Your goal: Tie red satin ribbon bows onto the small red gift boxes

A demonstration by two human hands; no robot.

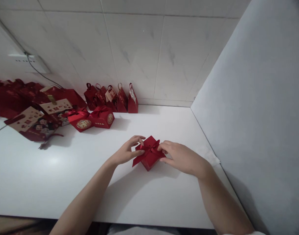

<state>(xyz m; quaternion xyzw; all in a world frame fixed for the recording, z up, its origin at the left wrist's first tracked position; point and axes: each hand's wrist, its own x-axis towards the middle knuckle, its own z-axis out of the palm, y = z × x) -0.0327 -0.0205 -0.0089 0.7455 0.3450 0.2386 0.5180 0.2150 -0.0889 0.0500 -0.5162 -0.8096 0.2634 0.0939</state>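
A small red gift box (148,164) stands on the white table, one corner towards me, with a red satin ribbon bow (152,148) tied on its top. From the left, my left hand (126,150) curls its thumb and fingers round the bow's left loop. My right hand (175,155) grips the right side of the bow, with its fingertips bent at the ribbon. One ribbon tail (137,160) hangs out to the left below my left thumb. The exact contact of some fingertips is hidden.
Two red boxes with bows (83,124) stand to the left. Behind them are several small looped-handle boxes (122,99) along the tiled wall. Farther left are picture-printed boxes (39,125) and red bags (9,99). A white panel (257,107) bounds the right side.
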